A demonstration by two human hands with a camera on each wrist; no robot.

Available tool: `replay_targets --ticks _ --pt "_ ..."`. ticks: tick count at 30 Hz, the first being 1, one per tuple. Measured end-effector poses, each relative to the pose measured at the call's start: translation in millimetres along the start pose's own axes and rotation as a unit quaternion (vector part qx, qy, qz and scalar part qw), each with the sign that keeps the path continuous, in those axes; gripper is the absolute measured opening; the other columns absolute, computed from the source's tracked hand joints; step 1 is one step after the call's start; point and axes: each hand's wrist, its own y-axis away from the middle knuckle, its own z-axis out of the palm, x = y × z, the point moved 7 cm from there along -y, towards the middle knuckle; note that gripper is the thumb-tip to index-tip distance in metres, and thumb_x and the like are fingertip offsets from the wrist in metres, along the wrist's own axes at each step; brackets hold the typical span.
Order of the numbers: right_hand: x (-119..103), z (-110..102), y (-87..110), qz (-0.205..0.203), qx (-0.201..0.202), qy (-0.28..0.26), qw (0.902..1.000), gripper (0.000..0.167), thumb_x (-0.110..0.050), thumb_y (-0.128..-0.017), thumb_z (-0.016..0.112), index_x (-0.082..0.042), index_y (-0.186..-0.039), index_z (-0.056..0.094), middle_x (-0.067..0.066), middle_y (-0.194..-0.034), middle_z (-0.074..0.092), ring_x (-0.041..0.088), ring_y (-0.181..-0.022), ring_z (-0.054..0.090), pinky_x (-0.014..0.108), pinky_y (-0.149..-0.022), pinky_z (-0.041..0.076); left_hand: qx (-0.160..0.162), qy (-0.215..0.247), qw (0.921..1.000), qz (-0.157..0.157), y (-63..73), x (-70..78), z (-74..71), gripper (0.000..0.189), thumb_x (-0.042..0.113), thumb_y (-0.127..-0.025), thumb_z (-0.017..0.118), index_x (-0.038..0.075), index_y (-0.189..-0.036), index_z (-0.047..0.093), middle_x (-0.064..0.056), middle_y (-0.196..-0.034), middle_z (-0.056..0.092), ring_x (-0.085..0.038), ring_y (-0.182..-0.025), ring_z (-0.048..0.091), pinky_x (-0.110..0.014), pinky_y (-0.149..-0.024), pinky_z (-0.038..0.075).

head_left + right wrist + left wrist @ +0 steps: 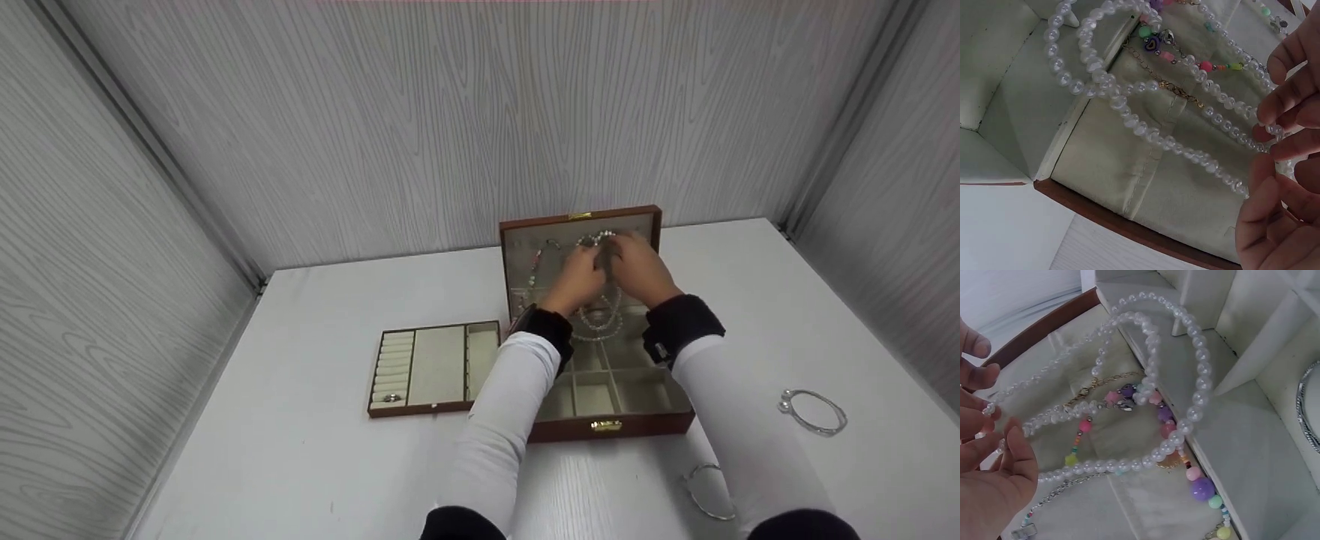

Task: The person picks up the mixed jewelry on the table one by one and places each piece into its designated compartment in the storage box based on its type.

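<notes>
Both hands are raised in front of the upright lid [581, 217] of a brown jewelry box [559, 432]. White pearl strands [1201, 368] hang in loops from the fingers down over the lid's lining. My left hand [579, 281] pinches the strands between thumb and fingertips. Close on its right, my right hand [641, 268] also grips pearls near the lid's top edge. Behind the loops, a colorful beaded strand [1203, 489] with purple, pink and green beads lies against the lining. A gold chain clasp [1176, 90] shows there too.
Left of the box lies a shallow tray [439, 364] with ring rolls and a ring [391, 397] in it. A bangle with pearl ends [785, 401] lies at the right. Another bangle [701, 504] is partly hidden by the right sleeve. Divided compartments [596, 397] fill the box's base.
</notes>
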Motion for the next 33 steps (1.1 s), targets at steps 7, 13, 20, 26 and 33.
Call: replay_targets --ticks 7,13,20,26,33 --pt "-3 -4 -2.9 0.018 0.022 -0.01 0.9995 0.04 -0.009 -0.095 0.03 0.008 -0.128 0.046 0.027 -0.132 0.045 0.038 -0.129 0.037 0.047 -0.109 0.03 -0.005 0.004 1.0 0.005 -2.4 4.6 -1.0 0.044 0.008 -0.094 0.039 0.0 -0.138 0.038 -0.017 -0.139 0.041 -0.024 -0.132 0.038 -0.029 -0.108 0.034" --pt "-4 0 -5.6 0.005 0.011 0.0 0.9999 0.039 -0.011 -0.097 0.027 0.01 -0.122 0.049 0.028 -0.124 0.051 0.039 -0.12 0.046 0.048 -0.104 0.035 -0.007 -0.033 0.998 0.053 -3.5 8.3 0.6 0.035 0.012 -0.093 0.045 0.003 -0.126 0.053 -0.014 -0.12 0.059 -0.022 -0.116 0.053 -0.026 -0.1 0.04" --pt "-2 3 -5.2 0.017 -0.008 -0.012 0.9997 0.044 -0.005 -0.093 0.026 0.012 -0.133 0.034 0.03 -0.137 0.039 0.04 -0.131 0.034 0.048 -0.11 0.027 0.009 0.018 0.9998 0.006 -2.4 0.1 0.0 0.046 0.013 -0.093 0.044 0.001 -0.138 0.038 -0.016 -0.138 0.042 -0.023 -0.131 0.039 -0.028 -0.108 0.033" --pt "-3 5 -5.9 -0.002 -0.03 -0.006 0.9995 0.042 -0.008 -0.095 0.031 0.011 -0.131 0.039 0.029 -0.134 0.042 0.04 -0.128 0.038 0.047 -0.109 0.029 -0.001 0.047 0.9989 -0.002 0.4 -3.6 -0.7 0.047 0.013 -0.093 0.042 0.0 -0.138 0.037 -0.017 -0.139 0.042 -0.024 -0.131 0.04 -0.031 -0.108 0.034" --pt "13 7 7.1 -0.012 -0.024 0.044 0.9986 0.043 -0.009 -0.089 0.043 0.006 -0.129 0.046 0.031 -0.134 0.039 0.043 -0.122 0.044 0.05 -0.102 0.037 -0.026 -0.068 0.9958 0.055 19.1 -16.4 -2.6 0.033 0.006 -0.089 0.05 0.003 -0.121 0.057 -0.012 -0.12 0.061 -0.021 -0.108 0.057 -0.029 -0.093 0.046"
